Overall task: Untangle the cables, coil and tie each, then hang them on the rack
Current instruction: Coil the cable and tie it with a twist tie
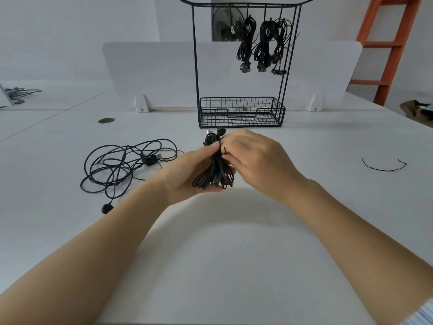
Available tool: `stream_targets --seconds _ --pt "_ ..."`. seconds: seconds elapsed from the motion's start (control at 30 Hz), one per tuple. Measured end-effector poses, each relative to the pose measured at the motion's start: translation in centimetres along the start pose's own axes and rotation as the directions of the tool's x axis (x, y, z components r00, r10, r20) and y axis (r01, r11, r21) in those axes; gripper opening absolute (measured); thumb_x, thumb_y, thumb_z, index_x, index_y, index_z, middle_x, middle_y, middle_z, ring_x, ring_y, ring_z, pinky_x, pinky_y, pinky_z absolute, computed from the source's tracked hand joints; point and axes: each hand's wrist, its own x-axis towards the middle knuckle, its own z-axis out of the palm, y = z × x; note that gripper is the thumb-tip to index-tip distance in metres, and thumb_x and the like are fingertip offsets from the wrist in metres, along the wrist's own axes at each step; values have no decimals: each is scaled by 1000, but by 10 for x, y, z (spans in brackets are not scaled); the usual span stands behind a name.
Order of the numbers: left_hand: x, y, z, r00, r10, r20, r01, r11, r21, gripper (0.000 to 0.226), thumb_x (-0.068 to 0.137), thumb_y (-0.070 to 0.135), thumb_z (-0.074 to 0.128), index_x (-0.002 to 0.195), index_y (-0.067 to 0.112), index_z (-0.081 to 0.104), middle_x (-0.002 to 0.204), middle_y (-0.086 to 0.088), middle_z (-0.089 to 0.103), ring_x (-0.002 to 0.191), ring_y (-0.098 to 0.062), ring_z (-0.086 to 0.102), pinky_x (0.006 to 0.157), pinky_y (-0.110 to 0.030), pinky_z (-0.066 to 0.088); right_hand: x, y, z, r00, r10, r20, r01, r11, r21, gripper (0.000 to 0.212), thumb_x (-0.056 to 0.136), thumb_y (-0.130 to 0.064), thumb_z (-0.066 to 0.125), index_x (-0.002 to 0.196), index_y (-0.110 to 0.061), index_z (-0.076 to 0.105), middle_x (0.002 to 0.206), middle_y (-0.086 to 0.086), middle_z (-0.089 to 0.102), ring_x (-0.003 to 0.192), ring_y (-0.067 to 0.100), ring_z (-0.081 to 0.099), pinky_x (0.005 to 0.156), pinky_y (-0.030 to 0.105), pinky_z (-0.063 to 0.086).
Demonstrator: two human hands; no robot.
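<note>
**Hands and work piece.** The left hand (185, 172) lies palm up beneath the coiled bundle of thin black cable (214, 174). Its fingers curl round the bundle and the thumb presses on the neck. The right hand (255, 158) pinches a short black wire tie (224, 150) at that same neck. The bundle is held over the white table (234, 231), just short of the rack's base.

**Orientation.** The long axis runs six to twelve o'clock. The folded loops fan toward six and the plug ends (220, 131) point to twelve.

**Handling, assessed.** The bundle is light, limp and slightly springy. The loops are likely to splay if the neck grip slackens. The best hold is the narrow neck, where the tie sits, since the fanned loops give no secure purchase.

**Table.** At nine o'clock of the hands a loose tangle of black cable (121, 165) lies flat, ending in a round black puck (107, 208). At three o'clock, well apart, lies a spare curved black tie (384, 168).

**Far.** At twelve o'clock stands the black wire rack (195, 66) with its mesh basket base. Three tied black cable bundles (263, 43) hang near its right end.
</note>
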Motion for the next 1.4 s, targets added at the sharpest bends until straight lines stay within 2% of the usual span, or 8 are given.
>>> stream_targets --seconds 0.17,0.3,0.47,0.6,0.73,0.83,1.0,1.4 --pt "4 -4 -7 979 178 -96 -182 983 -35 11 71 13 59 75 18 68 71 2 63 65 -12 58 58 -22 51 -3 4 8 999 0 -42 0 1000 3 20 84 -16 51 79 -3 65 89 10 66 84 23 53 66 33 48" --pt "6 -4 5 841 513 -171 -477 853 212 21 67 4 62 83 18 64 76 13 67 77 -4 60 72 -18 48 1 -4 3 918 393 56 -389 863 322 17 83 -17 55 76 -2 61 76 -2 53 72 12 45 61 21 36" --pt "8 -14 2 361 892 271 -458 -84 885 28 78 10 55 103 23 54 104 13 59 99 -10 49 87 -27 38 9 -4 -11 553 554 623 -749 2 663 21 88 0 48 69 -7 52 50 0 56 42 10 49 44 19 32" --pt "9 -11 4 247 887 390 -359 -290 887 31 76 7 52 105 20 52 108 5 66 107 -21 48 90 -31 31 10 -6 -14 583 522 623 -679 -109 726 22 89 0 46 70 -8 53 56 1 61 48 12 56 47 20 39" --pt "3 -8 5 340 913 226 -405 -74 911 53 65 9 44 118 11 49 123 -1 52 114 -22 42 100 -28 31 9 -11 -8 746 656 114 -554 517 652 14 90 -7 52 77 -11 56 73 2 60 68 12 53 65 24 44" --pt "-3 4 13 568 781 -260 -550 595 586 53 56 4 39 106 18 53 104 13 58 96 -4 54 86 -17 41 2 -1 -6 951 110 -290 -98 994 54 4 88 -2 51 86 -2 54 87 14 66 79 24 59 67 33 47" --pt "-3 6 -4 956 236 -171 -250 966 -62 32 79 36 44 79 17 70 72 -3 67 63 -18 62 61 -27 51 2 2 -5 952 -219 -214 167 957 -237 17 93 1 45 82 -4 58 111 15 67 103 28 64 76 32 46" --pt "0 2 -6 966 258 20 -250 950 -190 64 63 57 64 105 8 67 95 -9 67 90 -29 63 69 -32 54 -5 12 9 953 -111 -281 47 973 -228 16 81 2 59 91 -9 53 100 12 54 92 26 49 74 33 46"
